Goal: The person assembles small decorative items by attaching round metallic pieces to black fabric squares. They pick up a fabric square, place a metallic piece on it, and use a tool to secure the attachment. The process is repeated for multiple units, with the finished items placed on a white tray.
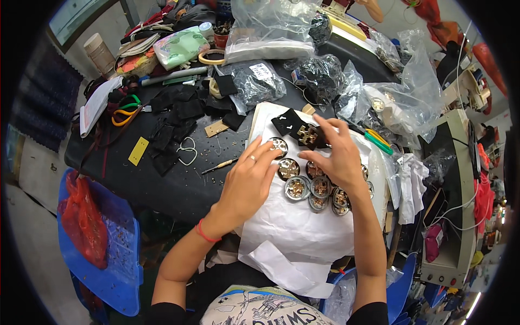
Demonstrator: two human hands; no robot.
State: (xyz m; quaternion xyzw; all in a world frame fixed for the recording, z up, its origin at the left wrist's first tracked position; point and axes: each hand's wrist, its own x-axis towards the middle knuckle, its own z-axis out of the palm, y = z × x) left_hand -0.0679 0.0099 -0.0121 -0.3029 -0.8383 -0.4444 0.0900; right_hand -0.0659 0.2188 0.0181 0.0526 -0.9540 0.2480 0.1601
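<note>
The left hand (246,181) extends over the white paper (298,230) with its fingers lightly bent and its fingertips at the edge of a round disc (279,147); whether it grips the disc cannot be told. The right hand (344,157) is curved, thumb and fingers spread apart at the right side of a black square piece (307,136) bearing gold-coloured metal parts, and the firmness of its hold cannot be determined. A second black square (286,122) lies adjacent at upper left, and grouped round metal pieces (319,187) lie below, between the forearms.
</note>
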